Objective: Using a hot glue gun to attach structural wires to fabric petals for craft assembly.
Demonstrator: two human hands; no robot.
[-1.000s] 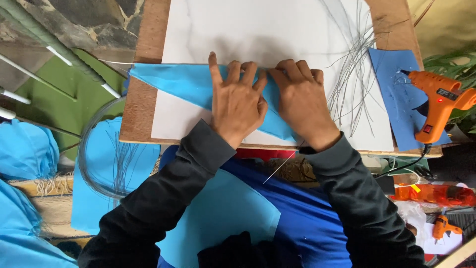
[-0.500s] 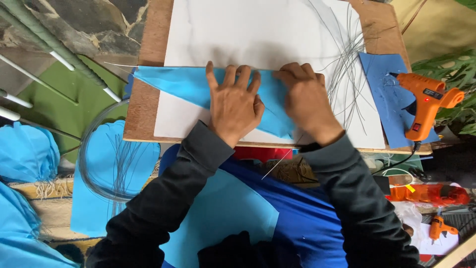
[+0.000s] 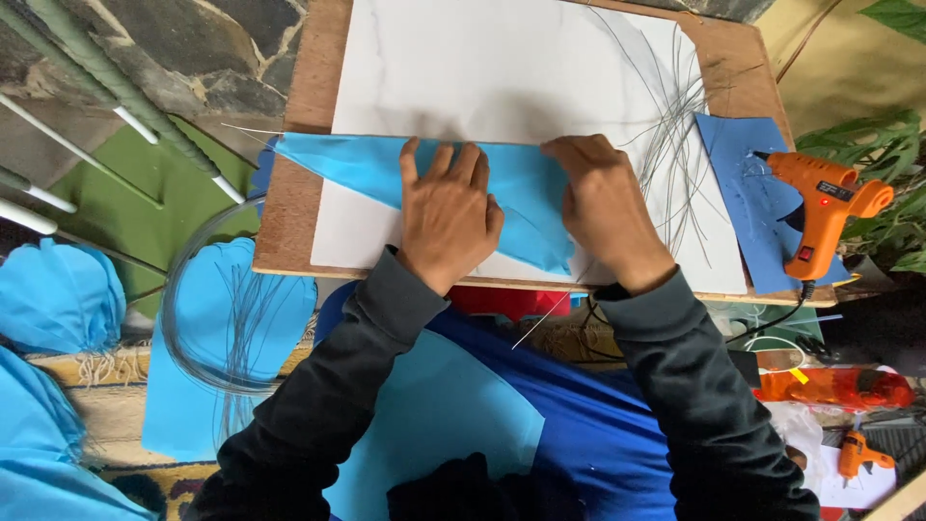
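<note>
Nearest the camera, the lap is a jumble: a light blue foam sheet (image 3: 434, 425) lies over darker blue cloth, and the dark sleeves cut off at the bottom edge hide most of it. A red thing (image 3: 506, 301) just under the board's near edge shows only as a strip, too covered to identify. At the lower right a second small orange tool (image 3: 854, 453) is partly cut off.

Farther out, both hands rest on a light blue triangular piece (image 3: 357, 169) that lies across the white sheet (image 3: 502, 68) on the wooden board (image 3: 289, 222). The left hand (image 3: 449, 212) lies flat with fingers spread, pressing the piece down, gripping nothing. The right hand (image 3: 603, 207) is curled at the piece's right end (its fingertips fold under, so whether it pinches the edge or merely presses cannot be told). The piece tapers to a point at the left, overhanging the white sheet onto bare wood; its wide end is hidden beneath the hands.

Beyond the right hand, thin grey wires (image 3: 675, 145) fan over the sheet. An orange glue gun (image 3: 820, 207) stands on a darker blue sheet (image 3: 748, 183) at the board's right.
</note>
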